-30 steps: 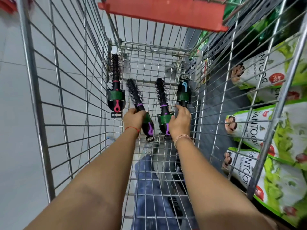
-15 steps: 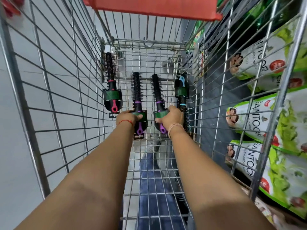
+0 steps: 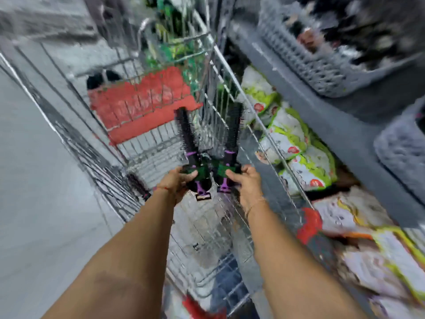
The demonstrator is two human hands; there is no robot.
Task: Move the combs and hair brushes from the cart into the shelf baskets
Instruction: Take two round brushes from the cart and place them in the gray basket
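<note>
Head view, heavily blurred: left hand (image 3: 177,180) clenched on one round brush (image 3: 187,137), right hand (image 3: 245,180) clenched on a second round brush (image 3: 233,130). Both brushes are held bristles-up above the wire cart (image 3: 220,65), touching nothing else. Grey shelf baskets (image 3: 322,72) sit well apart, upper right.

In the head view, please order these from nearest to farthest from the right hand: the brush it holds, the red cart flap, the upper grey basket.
1. brush, in the right hand
2. red cart flap, ahead and left
3. upper grey basket, up on the right shelf
</note>
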